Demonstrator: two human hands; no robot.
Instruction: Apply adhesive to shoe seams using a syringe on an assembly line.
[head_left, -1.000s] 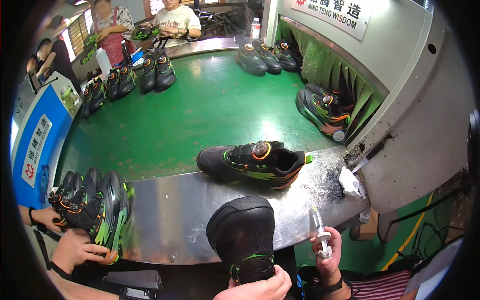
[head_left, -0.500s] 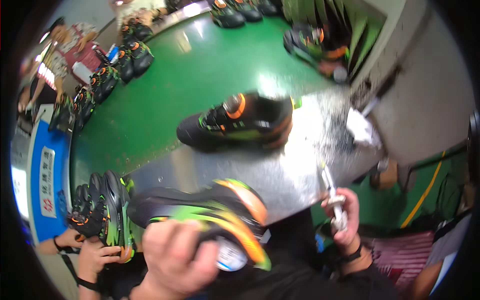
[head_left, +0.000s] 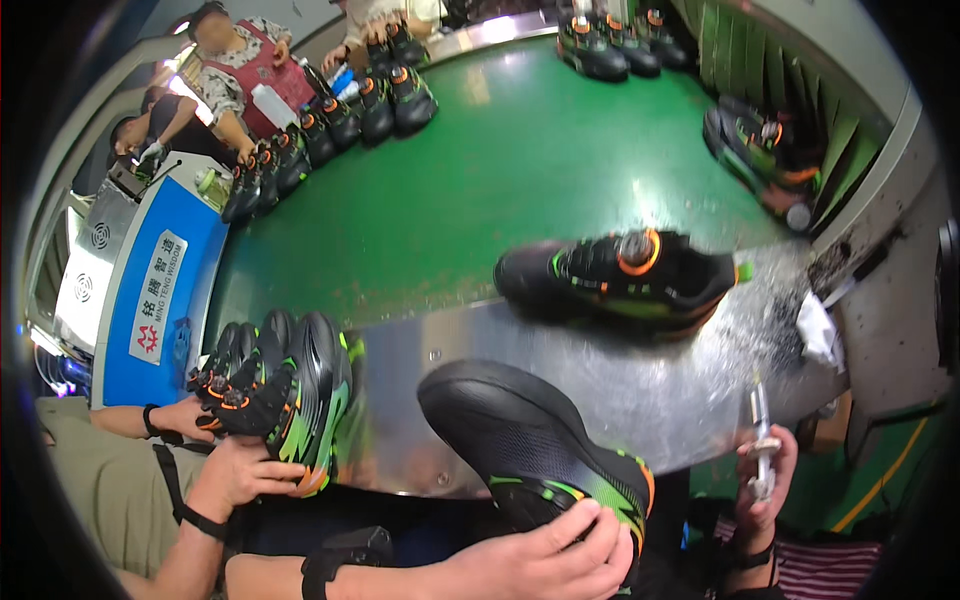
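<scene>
My left hand point(head_left: 575, 555) grips a black sneaker point(head_left: 520, 430) with green and orange trim, held over the near edge of the metal bench plate. Its toe points up and to the left; the heel end is hidden low in the picture. At the right, my right hand point(head_left: 775, 475) has its fingers closed around a slim syringe-like tool point(head_left: 762, 440) with a white collar, its tip pointing upward. Another black sneaker point(head_left: 620, 280) stands upright on the plate beyond, toe to the left, touched by neither hand.
At the left, a co-worker's hands point(head_left: 240, 470) hold several sneakers point(head_left: 300, 390). More shoes point(head_left: 330, 125) line the far left of the green belt point(head_left: 480, 180). One shoe point(head_left: 765, 155) lies by the hanging strips point(head_left: 840, 120). White tissue point(head_left: 820, 330) sits at the right wall.
The sneaker in my left hand has been turned, so its toe and upper now show instead of its colourful sole side. The whole view has swung left; my right hand keeps the tool.
</scene>
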